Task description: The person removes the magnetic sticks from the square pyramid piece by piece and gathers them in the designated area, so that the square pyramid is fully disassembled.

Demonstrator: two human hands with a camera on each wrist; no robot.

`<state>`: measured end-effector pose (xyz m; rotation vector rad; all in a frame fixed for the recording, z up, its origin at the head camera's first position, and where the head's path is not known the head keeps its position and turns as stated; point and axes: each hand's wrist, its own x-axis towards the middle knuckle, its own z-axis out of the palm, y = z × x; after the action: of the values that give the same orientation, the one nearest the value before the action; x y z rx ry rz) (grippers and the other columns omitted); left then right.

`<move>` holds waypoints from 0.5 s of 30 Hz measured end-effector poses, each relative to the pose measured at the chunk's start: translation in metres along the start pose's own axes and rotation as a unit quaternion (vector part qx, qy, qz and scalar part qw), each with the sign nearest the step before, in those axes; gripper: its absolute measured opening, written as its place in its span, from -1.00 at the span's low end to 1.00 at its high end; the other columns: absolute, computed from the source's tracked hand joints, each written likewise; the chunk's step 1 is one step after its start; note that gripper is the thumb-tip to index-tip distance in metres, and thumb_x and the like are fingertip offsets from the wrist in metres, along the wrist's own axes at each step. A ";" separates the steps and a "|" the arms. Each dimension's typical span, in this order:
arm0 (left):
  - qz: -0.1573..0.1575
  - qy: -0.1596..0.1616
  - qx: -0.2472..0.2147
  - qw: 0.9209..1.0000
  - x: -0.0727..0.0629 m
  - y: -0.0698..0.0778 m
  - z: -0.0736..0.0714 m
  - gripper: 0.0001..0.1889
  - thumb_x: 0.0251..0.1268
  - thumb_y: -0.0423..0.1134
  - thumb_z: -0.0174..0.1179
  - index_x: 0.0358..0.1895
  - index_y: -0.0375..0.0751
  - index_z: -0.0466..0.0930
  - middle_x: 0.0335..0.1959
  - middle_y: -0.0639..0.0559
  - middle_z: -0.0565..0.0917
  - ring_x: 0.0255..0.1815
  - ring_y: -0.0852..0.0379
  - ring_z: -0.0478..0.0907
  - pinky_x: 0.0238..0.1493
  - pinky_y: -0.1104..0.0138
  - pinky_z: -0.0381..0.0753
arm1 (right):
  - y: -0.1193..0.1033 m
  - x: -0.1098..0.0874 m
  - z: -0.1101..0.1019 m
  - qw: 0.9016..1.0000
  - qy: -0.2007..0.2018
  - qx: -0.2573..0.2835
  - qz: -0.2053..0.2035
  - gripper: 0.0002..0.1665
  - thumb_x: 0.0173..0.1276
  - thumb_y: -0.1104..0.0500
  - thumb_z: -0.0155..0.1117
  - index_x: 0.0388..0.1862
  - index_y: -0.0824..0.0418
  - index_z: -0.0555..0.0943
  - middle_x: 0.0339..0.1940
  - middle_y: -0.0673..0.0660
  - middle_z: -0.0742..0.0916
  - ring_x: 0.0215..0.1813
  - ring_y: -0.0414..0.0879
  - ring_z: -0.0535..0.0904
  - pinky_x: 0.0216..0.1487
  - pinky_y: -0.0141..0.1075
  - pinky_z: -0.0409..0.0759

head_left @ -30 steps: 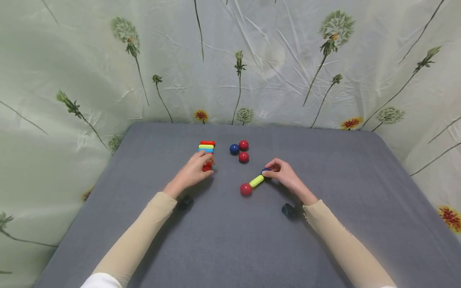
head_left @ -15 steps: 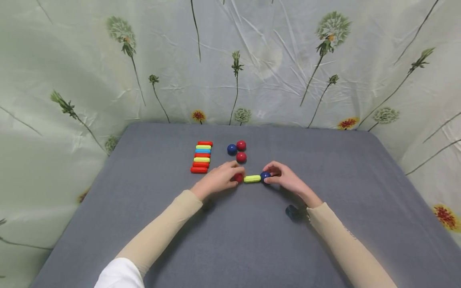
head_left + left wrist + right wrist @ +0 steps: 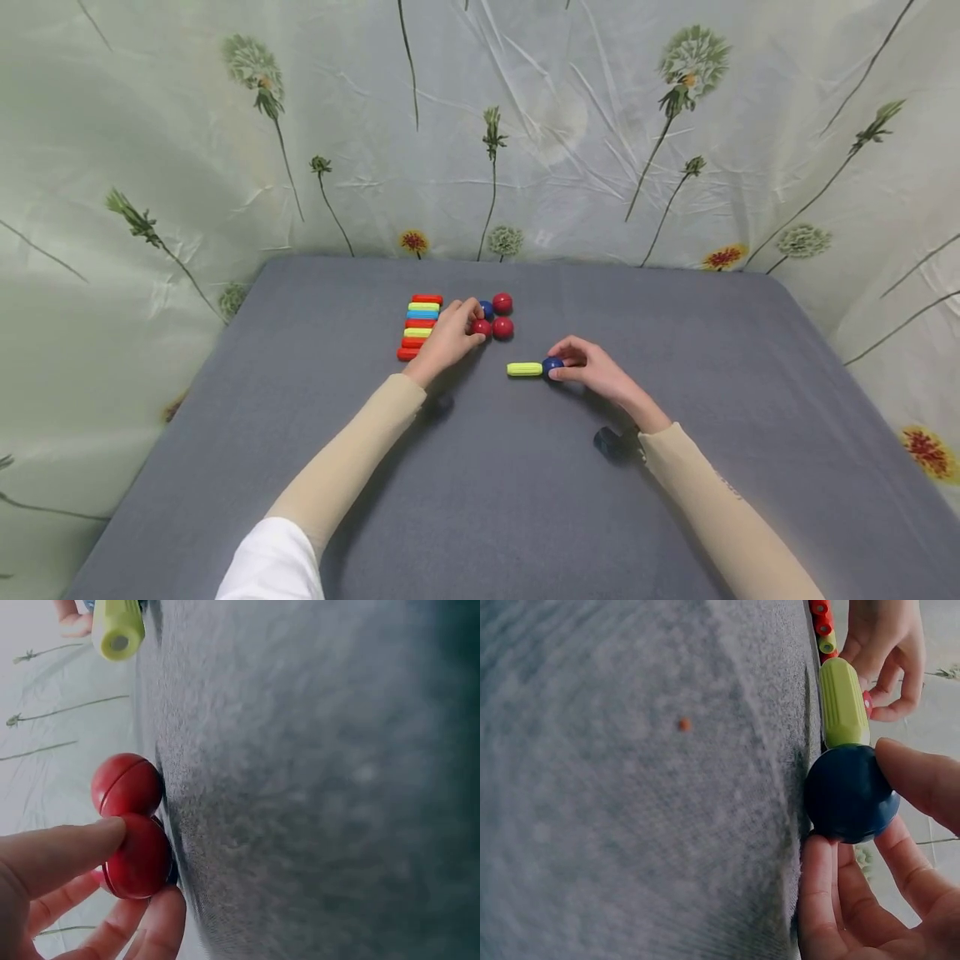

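My left hand point(image 3: 448, 335) pinches a red ball point(image 3: 142, 859) between thumb and fingers, low over the table beside the other balls. Touching it in the left wrist view is a second red ball point(image 3: 126, 782). Another red ball point(image 3: 502, 302) and a blue ball point(image 3: 487, 309), partly hidden by my fingers, sit just behind. My right hand point(image 3: 596, 371) holds a blue ball point(image 3: 851, 795) by thumb and fingertips. Against that ball lies a ribbed yellow rod point(image 3: 524, 369), pointing left, its free end showing a round socket in the left wrist view.
A column of several short red, yellow and blue rods point(image 3: 422, 315) lies left of the balls, partly behind my left hand. Grey cloth covers the table point(image 3: 510, 500). A flower-patterned curtain point(image 3: 570, 192) hangs at the back edge.
My left hand went from the rods to the red ball on the yellow rod's left end. It has since carried that ball back and left to the other balls. The rod turned level.
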<state>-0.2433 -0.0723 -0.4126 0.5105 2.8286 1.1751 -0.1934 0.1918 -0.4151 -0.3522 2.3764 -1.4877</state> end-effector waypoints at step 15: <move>0.141 -0.153 0.073 0.975 -0.015 0.035 0.029 -0.73 0.23 -0.32 0.27 -0.01 -0.15 0.50 -0.14 -0.01 0.57 -0.14 0.14 0.50 -0.05 0.34 0.52 | 0.001 0.001 0.001 1.000 0.001 0.005 0.001 -0.63 0.31 0.23 0.31 0.03 0.36 0.49 -0.08 0.25 0.58 -0.07 0.05 0.50 -0.06 -0.24 0.49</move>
<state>-0.2143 -0.0342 -0.4101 1.0342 2.6432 0.8325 -0.1944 0.1911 -0.4167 -0.3455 2.3678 -1.4993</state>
